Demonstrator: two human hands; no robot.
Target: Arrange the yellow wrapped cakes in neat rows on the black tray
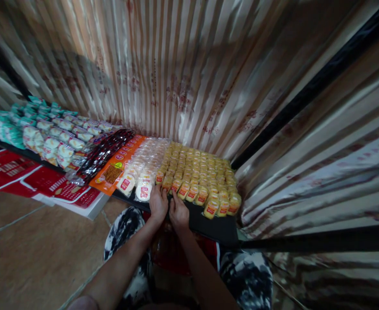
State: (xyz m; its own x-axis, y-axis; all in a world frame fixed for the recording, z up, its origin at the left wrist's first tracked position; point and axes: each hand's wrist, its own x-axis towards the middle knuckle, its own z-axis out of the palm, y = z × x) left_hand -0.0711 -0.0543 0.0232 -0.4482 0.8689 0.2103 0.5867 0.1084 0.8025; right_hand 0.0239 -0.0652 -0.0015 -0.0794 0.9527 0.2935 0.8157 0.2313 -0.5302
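Rows of small yellow snack packets with red-and-orange labels lie close together on a black shelf. At the front left of these rows, my left hand has its fingers closed at a yellow packet. My right hand is right beside it, with its fingertips pressed together at the same packet's front edge. The fingertips partly hide the packet. White round snacks in clear wrappers lie just left of my left hand.
Left of the white snacks are an orange bag, dark shiny packets and many green-and-white packets. Red cartons lie on the floor below. A striped curtain hangs behind, with a black pole at right.
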